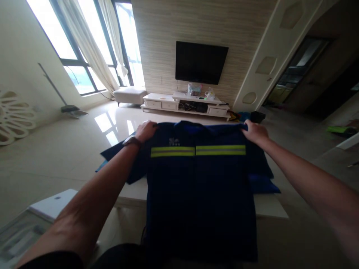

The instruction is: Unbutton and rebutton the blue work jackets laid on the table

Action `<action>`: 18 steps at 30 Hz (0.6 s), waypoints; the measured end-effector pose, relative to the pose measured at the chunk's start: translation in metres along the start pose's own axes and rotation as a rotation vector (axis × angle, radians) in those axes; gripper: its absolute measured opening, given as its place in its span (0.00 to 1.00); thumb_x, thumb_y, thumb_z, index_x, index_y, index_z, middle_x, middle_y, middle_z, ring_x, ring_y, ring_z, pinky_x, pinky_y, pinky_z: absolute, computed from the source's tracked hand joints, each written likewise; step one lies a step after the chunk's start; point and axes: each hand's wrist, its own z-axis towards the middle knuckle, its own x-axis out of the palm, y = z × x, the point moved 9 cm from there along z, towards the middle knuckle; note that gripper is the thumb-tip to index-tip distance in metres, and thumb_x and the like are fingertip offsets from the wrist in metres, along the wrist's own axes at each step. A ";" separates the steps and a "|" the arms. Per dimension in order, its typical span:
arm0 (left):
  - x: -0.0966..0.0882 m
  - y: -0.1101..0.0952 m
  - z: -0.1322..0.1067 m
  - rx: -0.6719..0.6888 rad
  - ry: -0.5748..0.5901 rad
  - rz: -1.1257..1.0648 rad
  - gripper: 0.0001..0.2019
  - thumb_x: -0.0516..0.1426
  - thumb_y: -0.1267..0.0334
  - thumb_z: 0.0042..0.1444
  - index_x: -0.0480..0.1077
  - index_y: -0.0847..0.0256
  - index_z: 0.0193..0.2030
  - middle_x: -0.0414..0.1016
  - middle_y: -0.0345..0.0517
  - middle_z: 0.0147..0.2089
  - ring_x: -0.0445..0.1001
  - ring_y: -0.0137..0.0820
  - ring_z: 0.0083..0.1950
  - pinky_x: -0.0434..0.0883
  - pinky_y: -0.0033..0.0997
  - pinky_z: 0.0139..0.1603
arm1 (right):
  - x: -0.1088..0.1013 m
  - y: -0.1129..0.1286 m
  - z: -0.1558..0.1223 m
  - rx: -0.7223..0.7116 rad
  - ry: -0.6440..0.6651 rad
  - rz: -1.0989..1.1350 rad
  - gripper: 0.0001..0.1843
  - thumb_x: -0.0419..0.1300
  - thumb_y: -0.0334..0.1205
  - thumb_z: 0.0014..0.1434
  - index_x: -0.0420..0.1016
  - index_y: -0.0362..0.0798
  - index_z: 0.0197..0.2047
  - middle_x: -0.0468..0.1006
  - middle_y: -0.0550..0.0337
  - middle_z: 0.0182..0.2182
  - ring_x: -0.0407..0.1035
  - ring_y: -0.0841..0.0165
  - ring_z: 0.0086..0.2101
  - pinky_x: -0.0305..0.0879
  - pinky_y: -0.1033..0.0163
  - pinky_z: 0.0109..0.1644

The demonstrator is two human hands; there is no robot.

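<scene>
A dark navy work shirt point(199, 186) hangs spread out in front of me, with yellow-and-grey reflective strips across the chest and small pale lettering on one side. My left hand point(146, 131) is closed on one shoulder of it, and a dark watch sits on that wrist. At the other shoulder my right hand point(254, 131) grips the fabric. Both short sleeves droop outward. Behind the shirt, a light table point(270, 209) shows in part, and bluer cloth point(263, 185) peeks out beneath the right sleeve. The shirt's lower edge fades into shadow.
A white lidded box point(54, 203) stands at lower left. Across the room are a low TV cabinet point(159, 98), a wall-mounted television point(201, 62) and a padded bench point(129, 96). A broom and dustpan point(71, 110) stand near the left wall.
</scene>
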 end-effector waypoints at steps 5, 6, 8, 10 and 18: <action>0.108 -0.008 -0.025 -0.186 0.145 0.076 0.41 0.55 0.56 0.69 0.39 0.58 0.83 0.36 0.70 0.83 0.37 0.61 0.83 0.54 0.75 0.72 | 0.114 -0.014 -0.037 0.178 0.114 0.024 0.15 0.69 0.48 0.60 0.70 0.48 0.36 0.75 0.41 0.50 0.62 0.49 0.57 0.60 0.44 0.54; 0.143 -0.007 -0.056 -0.175 0.308 0.036 0.42 0.55 0.52 0.69 0.38 0.56 0.83 0.33 0.67 0.84 0.35 0.62 0.83 0.54 0.77 0.71 | 0.133 -0.022 -0.069 0.195 0.188 0.024 0.15 0.71 0.44 0.57 0.70 0.48 0.37 0.75 0.42 0.50 0.62 0.48 0.57 0.61 0.45 0.53; 0.203 0.000 -0.134 -0.146 0.590 0.029 0.41 0.55 0.49 0.68 0.43 0.51 0.82 0.31 0.61 0.85 0.32 0.63 0.83 0.51 0.82 0.70 | 0.159 -0.044 -0.138 0.257 0.323 0.039 0.14 0.71 0.39 0.52 0.70 0.49 0.37 0.77 0.45 0.47 0.67 0.51 0.52 0.64 0.49 0.48; 0.251 0.001 -0.219 -0.019 0.857 0.046 0.46 0.62 0.47 0.60 0.46 0.42 0.81 0.28 0.52 0.85 0.26 0.63 0.83 0.47 0.87 0.69 | 0.173 -0.071 -0.202 0.352 0.444 0.063 0.12 0.70 0.39 0.52 0.69 0.51 0.34 0.79 0.49 0.40 0.71 0.55 0.43 0.65 0.53 0.43; 0.284 0.000 -0.358 0.156 1.049 0.248 0.62 0.69 0.62 0.46 0.38 0.38 0.82 0.22 0.48 0.85 0.21 0.60 0.82 0.38 0.86 0.71 | 0.162 -0.095 -0.358 0.645 0.621 0.284 0.10 0.69 0.39 0.48 0.70 0.50 0.26 0.76 0.60 0.23 0.75 0.61 0.30 0.68 0.61 0.35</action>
